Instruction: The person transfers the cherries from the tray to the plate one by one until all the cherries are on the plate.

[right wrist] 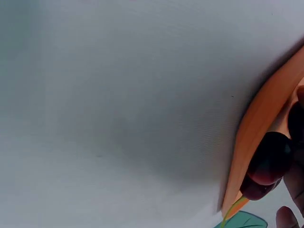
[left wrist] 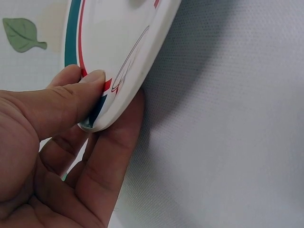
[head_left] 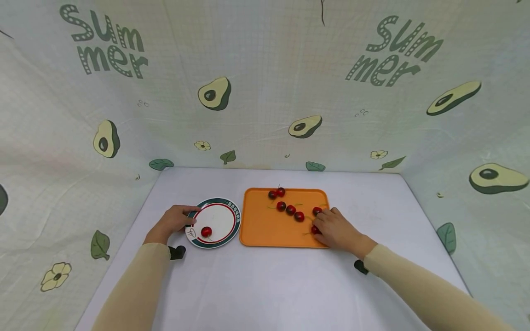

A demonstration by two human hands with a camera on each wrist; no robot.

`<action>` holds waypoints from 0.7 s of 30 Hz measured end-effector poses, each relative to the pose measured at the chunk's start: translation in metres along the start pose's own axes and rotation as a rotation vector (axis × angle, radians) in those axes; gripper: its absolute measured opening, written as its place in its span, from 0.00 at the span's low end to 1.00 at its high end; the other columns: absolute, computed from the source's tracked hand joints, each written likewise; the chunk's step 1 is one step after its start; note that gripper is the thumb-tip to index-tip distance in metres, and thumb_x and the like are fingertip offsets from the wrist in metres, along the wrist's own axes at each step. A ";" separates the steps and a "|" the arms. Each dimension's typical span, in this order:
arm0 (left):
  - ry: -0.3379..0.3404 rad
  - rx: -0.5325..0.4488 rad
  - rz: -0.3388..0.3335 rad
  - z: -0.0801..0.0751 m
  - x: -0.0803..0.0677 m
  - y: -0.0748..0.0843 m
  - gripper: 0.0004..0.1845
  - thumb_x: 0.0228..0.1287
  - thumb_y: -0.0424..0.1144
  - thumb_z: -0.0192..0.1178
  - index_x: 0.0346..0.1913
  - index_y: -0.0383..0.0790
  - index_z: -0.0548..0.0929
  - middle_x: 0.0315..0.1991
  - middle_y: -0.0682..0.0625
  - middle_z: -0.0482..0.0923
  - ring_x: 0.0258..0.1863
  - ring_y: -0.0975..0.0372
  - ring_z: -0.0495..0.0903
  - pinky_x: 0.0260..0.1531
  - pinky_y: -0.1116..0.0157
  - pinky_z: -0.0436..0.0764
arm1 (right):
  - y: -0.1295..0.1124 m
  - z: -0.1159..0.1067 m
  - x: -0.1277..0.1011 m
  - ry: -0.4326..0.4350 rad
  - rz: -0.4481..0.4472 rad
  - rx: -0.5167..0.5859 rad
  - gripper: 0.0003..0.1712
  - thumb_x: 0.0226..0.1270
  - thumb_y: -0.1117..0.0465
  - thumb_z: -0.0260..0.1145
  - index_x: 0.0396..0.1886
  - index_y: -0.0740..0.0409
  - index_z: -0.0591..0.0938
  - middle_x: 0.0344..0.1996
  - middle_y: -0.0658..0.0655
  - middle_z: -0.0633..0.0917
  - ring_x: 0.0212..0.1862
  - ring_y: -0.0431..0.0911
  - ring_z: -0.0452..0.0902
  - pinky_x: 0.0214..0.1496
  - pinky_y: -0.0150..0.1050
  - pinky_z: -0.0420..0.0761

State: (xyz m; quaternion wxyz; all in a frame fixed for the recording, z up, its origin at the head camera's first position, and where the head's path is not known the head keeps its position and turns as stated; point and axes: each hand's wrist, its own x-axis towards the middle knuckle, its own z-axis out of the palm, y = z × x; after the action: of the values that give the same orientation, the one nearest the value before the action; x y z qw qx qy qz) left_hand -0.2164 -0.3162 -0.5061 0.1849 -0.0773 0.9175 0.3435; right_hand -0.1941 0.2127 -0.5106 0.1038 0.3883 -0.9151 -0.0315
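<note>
My left hand [head_left: 175, 219] grips the left rim of a white plate [head_left: 217, 218] with a green and red border. In the left wrist view the thumb lies on top of the rim and fingers reach beneath it. One red cherry [head_left: 206, 231] with a stem sits on the plate. At the right end of an orange tray [head_left: 265, 232], my right hand [head_left: 337, 230] pinches a cherry [head_left: 315, 230] between thumb and fingers. Just beyond it lies another dark red cherry [head_left: 317, 211]. The right wrist view catches cherries [right wrist: 270, 159] beside the tray wall, with the fingers mostly cut off.
Several more cherries [head_left: 291, 210] lie across the tray's middle and far side, some with green stems. Tray and plate stand side by side on a white table [head_left: 256, 285]. Behind and beside it hangs a cloth [head_left: 256, 69] printed with avocados and leaves.
</note>
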 end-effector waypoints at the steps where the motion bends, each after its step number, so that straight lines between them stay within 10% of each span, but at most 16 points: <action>1: 0.001 -0.004 -0.001 0.000 0.000 0.000 0.26 0.71 0.35 0.68 0.71 0.44 0.81 0.55 0.36 0.76 0.40 0.54 0.78 0.36 0.65 0.79 | 0.000 0.001 0.003 0.013 0.012 0.004 0.20 0.66 0.46 0.77 0.44 0.56 0.87 0.39 0.54 0.86 0.45 0.52 0.76 0.48 0.46 0.72; 21: 0.007 0.004 -0.005 0.002 0.002 -0.002 0.26 0.71 0.35 0.68 0.71 0.45 0.81 0.60 0.34 0.76 0.46 0.51 0.78 0.39 0.64 0.81 | -0.040 -0.006 0.104 0.176 0.053 0.013 0.18 0.70 0.49 0.71 0.44 0.60 0.80 0.38 0.57 0.81 0.45 0.53 0.72 0.53 0.49 0.74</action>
State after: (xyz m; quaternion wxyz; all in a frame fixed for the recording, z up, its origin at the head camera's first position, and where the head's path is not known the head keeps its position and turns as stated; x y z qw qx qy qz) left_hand -0.2176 -0.3165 -0.5092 0.1827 -0.0803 0.9187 0.3407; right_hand -0.2350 0.1105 -0.4932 0.1823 0.3659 -0.9125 0.0114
